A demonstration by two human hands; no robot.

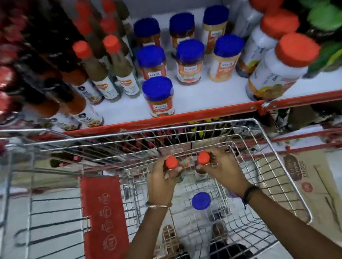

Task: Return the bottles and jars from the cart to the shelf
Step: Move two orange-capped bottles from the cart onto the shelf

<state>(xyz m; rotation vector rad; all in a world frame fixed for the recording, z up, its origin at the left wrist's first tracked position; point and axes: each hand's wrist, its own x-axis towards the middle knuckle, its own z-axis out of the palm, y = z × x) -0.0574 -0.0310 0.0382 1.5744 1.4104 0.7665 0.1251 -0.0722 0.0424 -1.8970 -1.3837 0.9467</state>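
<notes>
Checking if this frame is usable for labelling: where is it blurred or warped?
Head view: centre fairly sharp, so the blue-lidded jars and both hands, left hand and right hand, read clearly; edges smear, worst at the green packs; wide-angle lens bows the cart.

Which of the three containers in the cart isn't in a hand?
The blue-lidded jar, standing alone nearer the person. The two orange-capped bottles are each held: one by the left hand, one by the right hand.

Red-capped bottles (pixel 171 162), blue-lidded jar (pixel 201 200), silver wire cart (pixel 284 155), red-edged shelf (pixel 164 120)
</notes>
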